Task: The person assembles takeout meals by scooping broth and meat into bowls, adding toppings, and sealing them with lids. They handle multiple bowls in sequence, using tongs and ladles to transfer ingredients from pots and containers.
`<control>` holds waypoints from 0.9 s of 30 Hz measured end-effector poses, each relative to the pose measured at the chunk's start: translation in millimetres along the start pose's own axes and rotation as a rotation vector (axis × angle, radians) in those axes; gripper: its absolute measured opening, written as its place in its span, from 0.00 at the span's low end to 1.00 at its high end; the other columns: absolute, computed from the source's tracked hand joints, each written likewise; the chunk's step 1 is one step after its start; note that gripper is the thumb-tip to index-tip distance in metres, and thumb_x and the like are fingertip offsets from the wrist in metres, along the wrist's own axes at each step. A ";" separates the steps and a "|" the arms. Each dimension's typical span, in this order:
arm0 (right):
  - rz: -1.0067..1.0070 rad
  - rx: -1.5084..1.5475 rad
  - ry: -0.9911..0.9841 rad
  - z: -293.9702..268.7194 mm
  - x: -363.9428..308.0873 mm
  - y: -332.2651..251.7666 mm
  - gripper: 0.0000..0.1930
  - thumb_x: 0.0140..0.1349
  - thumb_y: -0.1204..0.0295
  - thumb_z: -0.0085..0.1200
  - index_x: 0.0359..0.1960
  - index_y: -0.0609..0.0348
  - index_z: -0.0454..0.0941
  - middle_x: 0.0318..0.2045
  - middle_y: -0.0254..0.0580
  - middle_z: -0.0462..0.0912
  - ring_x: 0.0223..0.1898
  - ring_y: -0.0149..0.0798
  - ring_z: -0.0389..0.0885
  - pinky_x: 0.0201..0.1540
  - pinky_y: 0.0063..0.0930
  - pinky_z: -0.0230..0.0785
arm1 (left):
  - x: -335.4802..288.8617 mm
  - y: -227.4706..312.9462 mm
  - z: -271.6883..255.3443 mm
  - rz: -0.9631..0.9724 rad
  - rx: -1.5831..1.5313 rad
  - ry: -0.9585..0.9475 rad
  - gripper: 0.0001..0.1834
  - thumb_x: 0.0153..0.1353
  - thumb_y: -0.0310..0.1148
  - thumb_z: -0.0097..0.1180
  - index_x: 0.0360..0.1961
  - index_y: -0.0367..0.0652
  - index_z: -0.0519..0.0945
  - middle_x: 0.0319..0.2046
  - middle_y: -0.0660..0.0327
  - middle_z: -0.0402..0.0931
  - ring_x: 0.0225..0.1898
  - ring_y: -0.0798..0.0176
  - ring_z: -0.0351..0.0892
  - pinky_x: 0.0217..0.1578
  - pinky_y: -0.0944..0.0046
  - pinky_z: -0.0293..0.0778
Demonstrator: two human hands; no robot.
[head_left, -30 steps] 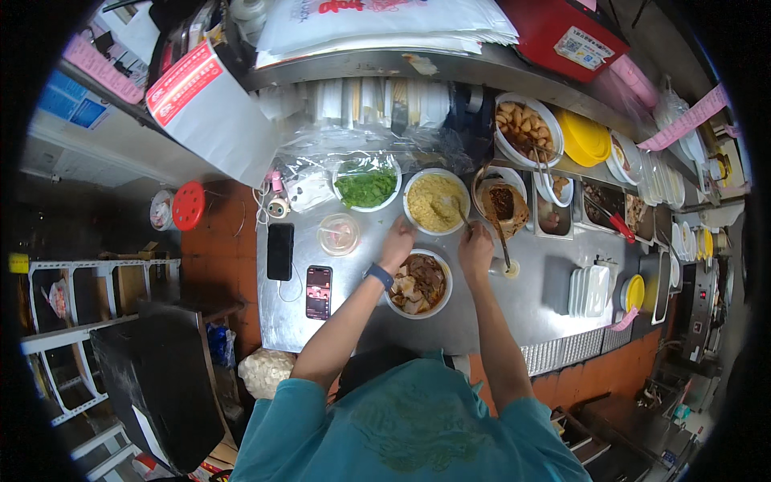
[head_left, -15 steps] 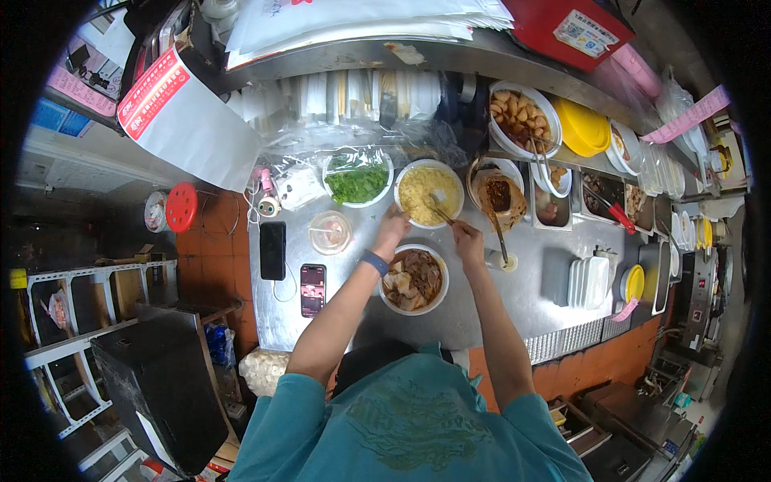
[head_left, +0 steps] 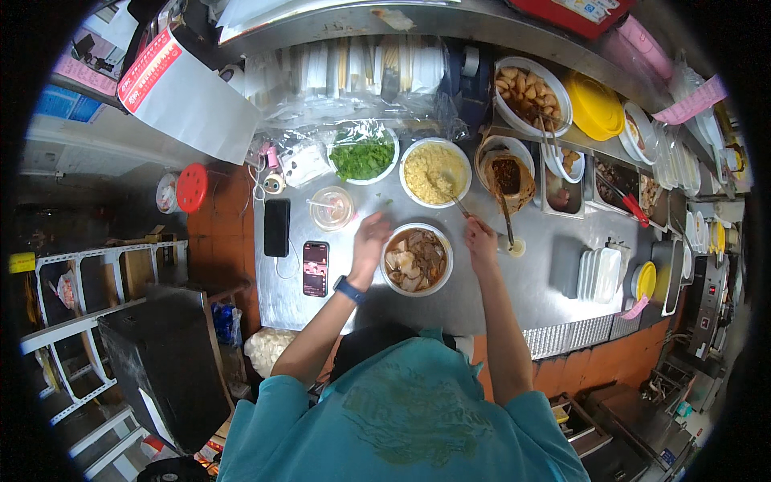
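My right hand (head_left: 480,238) is closed round the handle of a metal spoon (head_left: 460,207). The spoon's bowl end rests in a white bowl (head_left: 405,186) of yellow minced food (head_left: 436,170), perhaps chopped garlic. My left hand (head_left: 372,236) is off that bowl, just left of a white bowl of sliced meat in brown broth (head_left: 418,259). Motion smears its fingers, and nothing shows in them. Left of the yellow food stands a bowl of chopped greens (head_left: 364,158), partly under clear plastic. To the right, a bowl of dark red sauce (head_left: 506,173) has a long-handled spoon in it.
Two phones (head_left: 316,268) and a lidded clear cup (head_left: 331,209) lie on the left of the metal table (head_left: 514,301). White containers (head_left: 599,271) stand at right. Ingredient trays (head_left: 562,195) line the back right, below a metal shelf (head_left: 337,30).
My left hand has let go of the yellow food's bowl and drawn back toward me, beside the meat bowl. My right hand still holds the spoon, now lower against the bowl's near right rim.
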State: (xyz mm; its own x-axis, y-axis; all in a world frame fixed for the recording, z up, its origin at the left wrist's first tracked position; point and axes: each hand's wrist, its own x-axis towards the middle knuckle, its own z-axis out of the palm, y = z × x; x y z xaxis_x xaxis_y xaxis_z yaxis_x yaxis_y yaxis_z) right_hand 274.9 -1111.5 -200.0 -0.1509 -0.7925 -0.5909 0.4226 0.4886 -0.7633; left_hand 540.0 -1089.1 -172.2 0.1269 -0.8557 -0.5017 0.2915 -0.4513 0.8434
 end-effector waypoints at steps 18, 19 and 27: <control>-0.976 -1.208 0.223 24.8 -96.9 -27.7 0.14 0.64 0.74 0.54 0.50 0.63 0.79 0.37 0.52 0.80 0.39 0.52 0.78 0.43 0.44 0.73 | -78.6 -37.3 -51.9 -0.221 -0.093 -0.055 0.22 0.66 0.35 0.52 0.58 0.36 0.70 0.48 0.52 0.77 0.50 0.56 0.80 0.55 0.59 0.74; -1.014 -1.304 0.260 35.0 -84.9 -32.1 0.15 0.64 0.73 0.54 0.51 0.63 0.79 0.39 0.53 0.80 0.41 0.53 0.77 0.46 0.45 0.72 | -79.6 -37.1 -52.0 -0.273 -0.080 -0.036 0.23 0.65 0.35 0.53 0.58 0.36 0.70 0.48 0.52 0.77 0.50 0.56 0.79 0.54 0.59 0.74; -0.840 -1.152 -0.286 201.6 35.1 -31.3 0.19 0.60 0.68 0.58 0.54 0.52 0.78 0.51 0.53 0.80 0.52 0.56 0.77 0.54 0.50 0.70 | -87.6 -38.4 -58.1 -0.433 -0.054 -0.194 0.28 0.67 0.37 0.50 0.63 0.32 0.64 0.50 0.48 0.76 0.52 0.52 0.79 0.56 0.56 0.75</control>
State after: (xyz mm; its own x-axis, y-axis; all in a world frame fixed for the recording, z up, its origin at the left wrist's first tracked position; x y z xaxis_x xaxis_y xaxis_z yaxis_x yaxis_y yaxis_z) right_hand 436.4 -1228.2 -144.2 0.2505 -0.9636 0.0934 -0.6572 -0.2401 -0.7145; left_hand 572.9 -982.0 -171.8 -0.1955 -0.6255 -0.7553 0.3281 -0.7675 0.5507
